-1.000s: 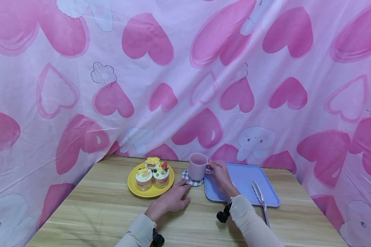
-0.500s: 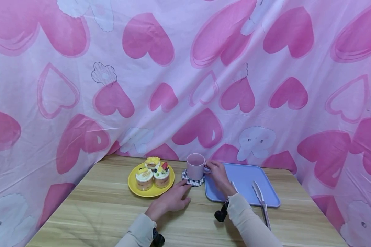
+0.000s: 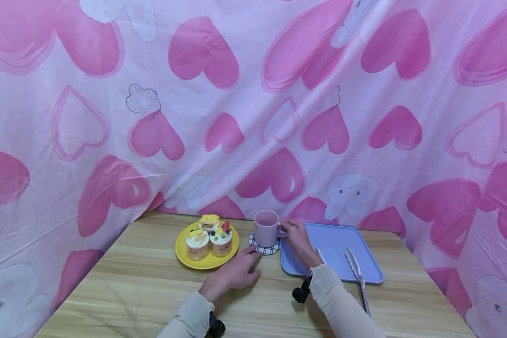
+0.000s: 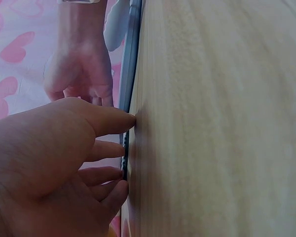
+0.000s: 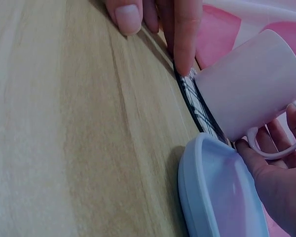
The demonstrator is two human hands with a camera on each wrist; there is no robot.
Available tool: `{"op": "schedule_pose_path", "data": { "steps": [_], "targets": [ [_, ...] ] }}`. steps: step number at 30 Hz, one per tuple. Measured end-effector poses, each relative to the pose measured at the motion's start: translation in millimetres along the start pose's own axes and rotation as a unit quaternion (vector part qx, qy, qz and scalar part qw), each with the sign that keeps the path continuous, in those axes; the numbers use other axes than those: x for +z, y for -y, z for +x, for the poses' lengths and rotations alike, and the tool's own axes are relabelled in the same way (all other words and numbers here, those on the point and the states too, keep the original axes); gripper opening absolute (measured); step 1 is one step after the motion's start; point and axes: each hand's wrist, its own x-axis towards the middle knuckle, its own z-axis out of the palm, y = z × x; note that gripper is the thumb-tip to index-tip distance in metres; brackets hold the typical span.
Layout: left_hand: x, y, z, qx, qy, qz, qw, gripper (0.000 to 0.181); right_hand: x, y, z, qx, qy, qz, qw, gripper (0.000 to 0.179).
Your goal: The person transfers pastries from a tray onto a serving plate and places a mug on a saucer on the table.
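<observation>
A pink mug [image 3: 265, 230] stands upright on a round checked coaster [image 3: 259, 249] toward the back of the table. My right hand [image 3: 297, 239] grips the mug by its handle; in the right wrist view fingers curl through and around that handle. My left hand [image 3: 236, 272] lies low to the left, its fingers extended to the near edge of the coaster. The right wrist view has one left fingertip touching the coaster's rim beside the mug's base. What the mug holds is hidden.
Left of the coaster is a yellow plate [image 3: 181, 256] carrying three dessert cups [image 3: 197, 246] topped with cream and fruit. A blue tray [image 3: 334, 239] lies to the right, under my right wrist, with metal tongs [image 3: 363, 295] across its near edge. A pink heart-print cloth [image 3: 224, 164] hangs behind.
My right hand has shifted slightly left with the mug, moving it nearer the coaster's middle. The left hand has stayed at the coaster's edge.
</observation>
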Motion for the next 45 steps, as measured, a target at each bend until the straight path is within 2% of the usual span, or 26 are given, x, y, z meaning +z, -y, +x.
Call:
{"op": "schedule_pose_path", "data": {
  "steps": [6, 23, 30, 34, 37, 45],
  "targets": [
    [0.3, -0.1, -0.6, 0.002, 0.001, 0.001, 1.0, 0.058, 1.5, -1.4, 1.1, 0.002, -0.008, 0.014, 0.9999, 0.031],
    [0.4, -0.3, -0.7, -0.002, 0.002, -0.004, 1.0, 0.059, 6.5, -3.8, 0.3, -0.011, 0.003, 0.016, 0.9998, 0.025],
    [-1.9, -0.8, 0.2, 0.006, -0.001, 0.0, 1.0, 0.059, 5.9, -4.5, 2.6, -0.038, -0.035, -0.026, 0.9983, 0.025],
    [-3.3, -2.0, 0.8, 0.007, 0.002, 0.0, 1.0, 0.059, 1.1, -7.3, 4.3, -0.034, -0.054, -0.03, 0.9975, 0.026],
    [-4.8, -2.7, 0.9, 0.006, 0.004, -0.001, 1.0, 0.059, -2.1, -9.0, 6.7, -0.028, -0.057, -0.032, 0.9975, 0.027],
    [-3.8, -1.4, 0.1, 0.008, 0.003, -0.004, 1.0, 0.058, -2.5, -8.8, 4.8, -0.022, -0.049, -0.077, 0.9956, 0.032]
  ]
}}
